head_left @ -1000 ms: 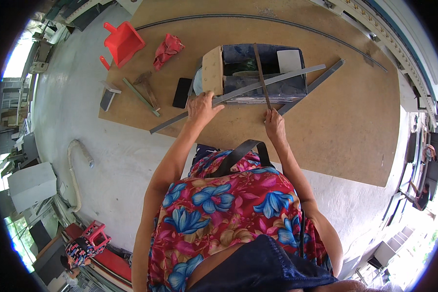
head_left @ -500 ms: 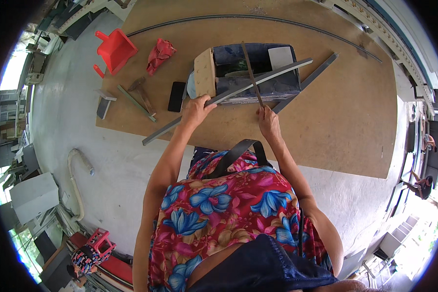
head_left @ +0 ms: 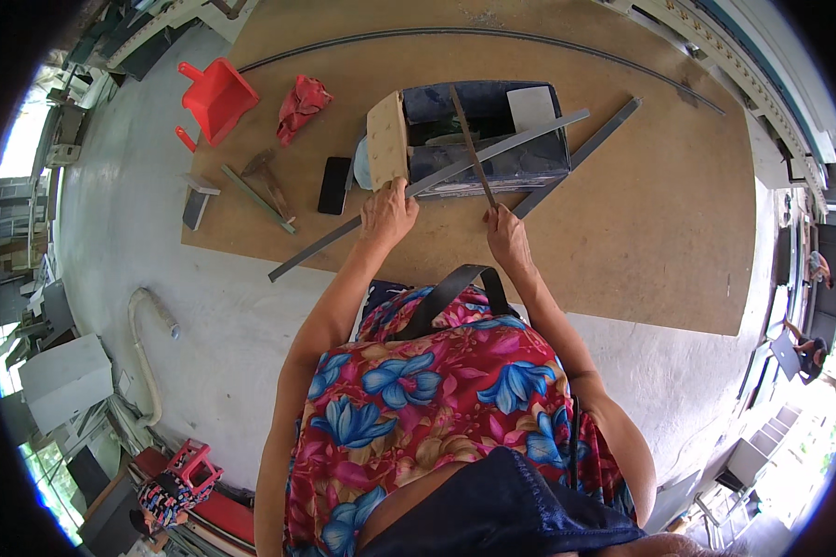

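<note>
My left hand (head_left: 388,215) is closed around a long grey metal bar (head_left: 320,251), which slants up to the right. The bar rests across the front of an open dark-blue box (head_left: 546,169), with its lower left end reaching past the table edge. My right hand (head_left: 508,236) grips the near end of a thin brown file (head_left: 466,130). It points away from me, crossing the bar above the box. A perforated tan block (head_left: 386,139) stands at the box's left side, and a pale card (head_left: 530,110) lies inside the box at the right.
On the brown table (head_left: 659,241) lie a second grey bar (head_left: 608,132), a black phone (head_left: 334,185), a hammer (head_left: 267,181), a green strip (head_left: 251,195), a red cloth (head_left: 302,110) and a red dustpan (head_left: 221,100). A long thin rod (head_left: 455,31) curves along the far side.
The grey bar has rolled, so a broader, darker face shows. My left hand has shifted right along it, knuckles up. The file has drawn slightly left and tilted more.
</note>
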Available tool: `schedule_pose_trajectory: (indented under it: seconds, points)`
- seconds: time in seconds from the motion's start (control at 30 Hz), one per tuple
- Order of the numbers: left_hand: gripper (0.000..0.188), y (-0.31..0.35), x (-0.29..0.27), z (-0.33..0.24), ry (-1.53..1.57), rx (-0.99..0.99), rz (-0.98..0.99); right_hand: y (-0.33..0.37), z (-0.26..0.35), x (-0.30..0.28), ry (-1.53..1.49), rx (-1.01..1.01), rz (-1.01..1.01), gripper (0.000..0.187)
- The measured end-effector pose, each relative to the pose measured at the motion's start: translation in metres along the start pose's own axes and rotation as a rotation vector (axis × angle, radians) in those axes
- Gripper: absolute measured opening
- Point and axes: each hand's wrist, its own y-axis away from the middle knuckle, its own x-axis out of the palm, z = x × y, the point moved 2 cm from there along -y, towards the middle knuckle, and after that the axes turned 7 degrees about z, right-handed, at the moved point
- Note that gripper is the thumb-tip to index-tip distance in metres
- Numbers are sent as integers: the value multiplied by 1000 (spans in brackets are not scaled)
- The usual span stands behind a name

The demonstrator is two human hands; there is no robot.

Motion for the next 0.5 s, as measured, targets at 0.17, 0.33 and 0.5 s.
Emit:
schedule_pose_trajectory:
  seconds: [0.17, 0.33, 0.5]
  points:
    - [39, -1, -9, -6, 54, -12, 76, 0, 1, 2, 0, -35, -12, 22]
    - [41, -1, -15, 2, 34, -81, 189, 2, 9, 4, 25, -71, 15, 20]
    - [45, -5, 1, 1, 71, -49, 59, -3, 10, 8, 7, -93, 3, 19]
